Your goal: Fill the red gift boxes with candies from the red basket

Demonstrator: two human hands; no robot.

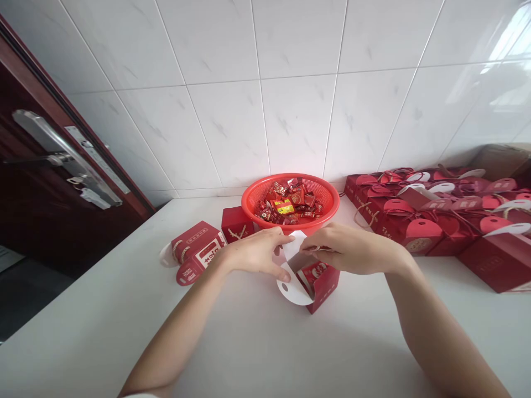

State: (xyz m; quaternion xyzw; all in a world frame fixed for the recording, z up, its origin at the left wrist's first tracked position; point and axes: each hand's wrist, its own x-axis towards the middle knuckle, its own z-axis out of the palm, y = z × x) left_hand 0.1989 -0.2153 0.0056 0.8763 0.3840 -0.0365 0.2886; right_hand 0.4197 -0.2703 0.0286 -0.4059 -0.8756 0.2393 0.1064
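Observation:
An opened red gift box (326, 290) stands on the table in front of me, its white-lined flaps (295, 288) folded outward. Red printed packets (312, 275) show inside it. My left hand (259, 254) is at the box's left side, thumb on the round flap and fingers at the back flap, gripping it loosely. Over the box's right side, my right hand (352, 247) has its fingers pinched together on what looks like the twisted rope handle (318, 249). Its fingertips are partly hidden.
Behind the box sits a red plastic basket (249, 205) of wrapped sweets (286, 205). Two red boxes, one lying flat (199, 237) and one by the basket (236, 221), are at left. Rows of red boxes (415, 232) fill the right. A tiled wall (298, 121) closes the back.

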